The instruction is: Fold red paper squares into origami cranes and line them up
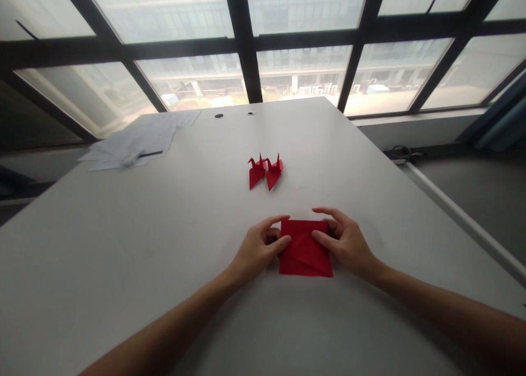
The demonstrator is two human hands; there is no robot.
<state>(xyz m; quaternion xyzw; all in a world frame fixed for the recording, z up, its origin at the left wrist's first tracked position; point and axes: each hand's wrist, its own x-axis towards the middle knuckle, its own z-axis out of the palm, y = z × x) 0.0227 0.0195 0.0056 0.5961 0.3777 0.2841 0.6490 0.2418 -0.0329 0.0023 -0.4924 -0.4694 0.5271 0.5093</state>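
Note:
A square of red origami paper [306, 255] is held between my two hands, with faint creases across its lower half. My left hand [261, 244] pinches its left edge, thumb on the front face and fingers curled behind. On the right edge, my right hand [345, 241] grips in the same way, its index finger raised off the paper. The fingers behind the sheet are partly hidden. Beyond the paper, two folded red paper cranes [257, 173] stand side by side on the white table [184, 211].
Loose white sheets [143, 137] lie at the table's far left, with a dark pen [150, 154] and a crumpled clear piece on them. Two round holes [219, 115] are near the far edge. Dark-framed windows [246, 41] rise behind the table.

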